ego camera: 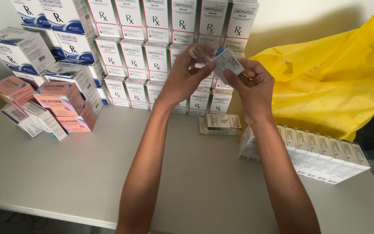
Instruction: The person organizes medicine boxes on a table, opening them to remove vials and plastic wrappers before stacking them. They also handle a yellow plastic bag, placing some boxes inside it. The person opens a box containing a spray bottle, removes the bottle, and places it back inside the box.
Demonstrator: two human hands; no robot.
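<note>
1. A plain off-white painted wall [308,17] runs along twelve o'clock, softly shadowed toward one o'clock.
2. A pale grey flat-topped table [66,169] fills the view from nine to four o'clock.
3. Light is even and diffuse.
4. Dark floor [5,219] shows at seven o'clock.

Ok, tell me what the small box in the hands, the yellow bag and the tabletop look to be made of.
Small box, held by the left hand and right hand: thin printed cardboard, going by its crisp folded edges.
Yellow bag: soft and matte, probably non-woven fabric or thin plastic; it crumples in loose folds.
Tabletop: smooth pale grey surface, likely laminate, though that is uncertain.
</note>
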